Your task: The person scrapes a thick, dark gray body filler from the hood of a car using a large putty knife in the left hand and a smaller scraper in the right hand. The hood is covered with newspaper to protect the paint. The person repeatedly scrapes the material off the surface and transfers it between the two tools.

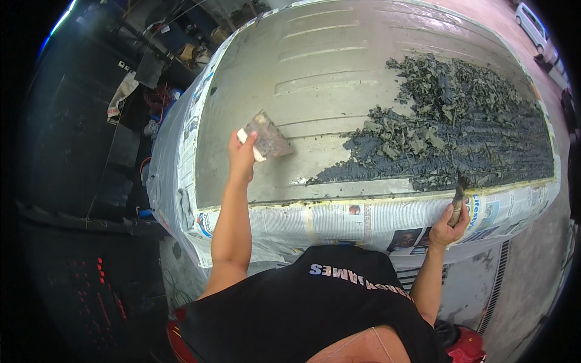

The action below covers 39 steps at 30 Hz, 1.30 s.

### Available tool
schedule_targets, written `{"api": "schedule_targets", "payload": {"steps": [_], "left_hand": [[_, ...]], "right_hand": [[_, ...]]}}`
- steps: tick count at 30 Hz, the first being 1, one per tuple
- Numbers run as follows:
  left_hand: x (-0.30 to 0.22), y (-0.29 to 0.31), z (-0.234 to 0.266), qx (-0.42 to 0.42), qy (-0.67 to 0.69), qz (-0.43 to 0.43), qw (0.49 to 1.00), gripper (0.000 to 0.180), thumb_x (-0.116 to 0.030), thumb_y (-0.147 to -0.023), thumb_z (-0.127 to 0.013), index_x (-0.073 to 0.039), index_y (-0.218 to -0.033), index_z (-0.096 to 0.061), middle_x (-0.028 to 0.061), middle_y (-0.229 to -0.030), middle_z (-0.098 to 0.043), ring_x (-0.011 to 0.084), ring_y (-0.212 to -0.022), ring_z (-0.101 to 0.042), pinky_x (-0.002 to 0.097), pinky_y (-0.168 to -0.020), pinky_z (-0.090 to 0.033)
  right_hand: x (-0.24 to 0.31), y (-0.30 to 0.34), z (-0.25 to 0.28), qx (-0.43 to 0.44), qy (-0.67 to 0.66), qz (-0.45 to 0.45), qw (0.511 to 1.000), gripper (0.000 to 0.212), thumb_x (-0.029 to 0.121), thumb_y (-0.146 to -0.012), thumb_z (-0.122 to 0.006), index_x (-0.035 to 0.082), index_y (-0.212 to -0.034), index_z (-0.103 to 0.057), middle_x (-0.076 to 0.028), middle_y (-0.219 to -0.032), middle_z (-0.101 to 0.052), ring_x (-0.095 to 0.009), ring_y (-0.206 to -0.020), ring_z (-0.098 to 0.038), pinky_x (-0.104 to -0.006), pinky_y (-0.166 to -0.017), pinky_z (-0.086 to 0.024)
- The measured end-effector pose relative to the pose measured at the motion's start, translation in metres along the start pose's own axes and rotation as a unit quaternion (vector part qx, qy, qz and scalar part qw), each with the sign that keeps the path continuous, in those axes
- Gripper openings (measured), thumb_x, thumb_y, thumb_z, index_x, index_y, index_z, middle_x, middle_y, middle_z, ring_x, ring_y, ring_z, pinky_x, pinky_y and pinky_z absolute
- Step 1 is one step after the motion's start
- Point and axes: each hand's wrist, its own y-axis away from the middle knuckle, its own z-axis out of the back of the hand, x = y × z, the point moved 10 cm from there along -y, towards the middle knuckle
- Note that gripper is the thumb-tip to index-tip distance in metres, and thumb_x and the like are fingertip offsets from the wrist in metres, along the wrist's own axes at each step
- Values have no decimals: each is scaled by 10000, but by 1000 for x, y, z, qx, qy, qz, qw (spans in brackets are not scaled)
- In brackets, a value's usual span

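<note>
My left hand (242, 156) is closed on a wide flat scraper (273, 140) with a pale handle edge and a stained grey-brown blade. It is held over the bare, greyish left part of a ribbed vehicle roof (327, 91). My right hand (448, 231) grips a paintbrush (457, 212) by its worn handle, its dark bristles pointing up at the roof's near edge. Just beyond the brush, dark wrinkled and flaking paint (448, 127) covers the roof's right side, lifted in curled pieces toward the far side.
Newspaper sheets (290, 222) and yellowish tape border the roof, with clear plastic sheeting (166, 163) hanging at the left. Cluttered shelving (187, 51) stands at the far left. A red object (466, 346) lies low at the right, near a floor grate (495, 284). A white van (532, 27) is parked far right.
</note>
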Motion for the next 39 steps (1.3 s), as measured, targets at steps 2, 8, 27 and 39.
{"api": "schedule_targets", "payload": {"steps": [2, 8, 27, 39], "left_hand": [[16, 25, 15, -41, 66, 45, 996, 198, -78, -957, -647, 0, -1118, -562, 96, -996, -663, 190, -870, -682, 355, -728, -590], [64, 87, -3, -12, 127, 182, 975, 181, -68, -939, -646, -8, -1066, -533, 115, -947, -657, 206, -755, -703, 352, -582, -642], [-16, 41, 39, 88, -47, 43, 994, 272, -91, -875, -789, -9, -1106, -673, 53, -923, -710, 152, -801, -683, 312, -736, -571], [-29, 30, -23, 155, -296, -124, 934, 335, -280, -925, -741, 24, -1019, -635, 86, -803, -644, 150, -742, -535, 330, -693, -471]], "right_hand": [[-2, -1, 0, 3, 1, 2, 1000, 389, 135, -932, -719, -50, -1255, -605, -192, -1189, -663, -273, -1071, -640, -366, -971, -491], [0, -2, -6, 28, -15, 11, 999, 396, 102, -966, -676, -79, -1293, -548, -224, -1257, -638, -275, -1132, -625, -363, -1027, -466], [21, -8, -2, -3, -20, 51, 998, 370, 130, -929, -727, -47, -1235, -615, -199, -1117, -690, -270, -973, -678, -354, -887, -533], [20, -7, -4, -7, -5, 65, 998, 359, 116, -932, -719, -38, -1241, -620, -198, -1129, -692, -280, -992, -670, -364, -903, -524]]}}
